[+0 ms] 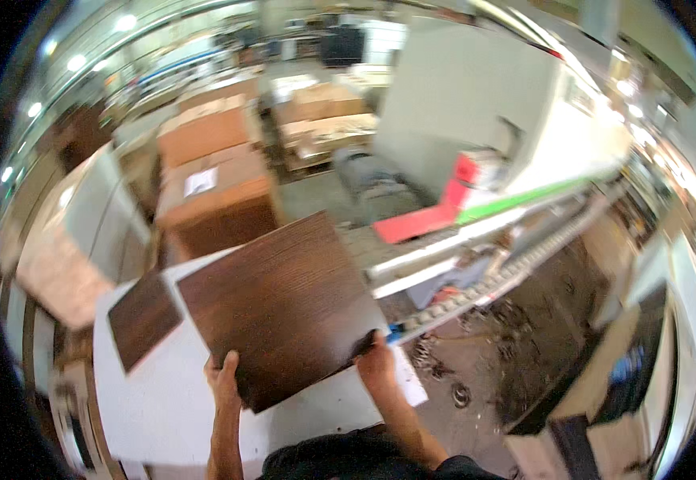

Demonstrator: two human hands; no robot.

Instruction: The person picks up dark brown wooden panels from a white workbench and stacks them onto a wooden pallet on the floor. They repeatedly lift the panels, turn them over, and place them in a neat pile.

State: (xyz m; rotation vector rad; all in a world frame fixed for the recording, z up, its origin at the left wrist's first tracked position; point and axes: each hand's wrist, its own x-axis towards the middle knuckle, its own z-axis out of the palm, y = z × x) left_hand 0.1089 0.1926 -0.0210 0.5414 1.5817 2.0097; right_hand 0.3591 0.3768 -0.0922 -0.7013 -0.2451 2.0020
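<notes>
A dark brown wood-grain panel (280, 300) is held tilted in front of me, above a white board (156, 408). My left hand (224, 380) grips its near left edge, thumb on top and fingers hidden beneath. At the near right corner my right hand (376, 364) is closed on the panel's edge, also with some fingers out of sight. A smaller dark brown wood-grain panel (144, 320) lies on the left part of the white board.
To my right runs a large pale machine (484, 96) with a red guard (420, 220), a green strip (524, 200) and a chain-like conveyor track (516, 268). Stacked cardboard boxes (216, 192) stand ahead on the left. Coiled scraps (461, 394) litter the floor at right, beside leaning panels (644, 360).
</notes>
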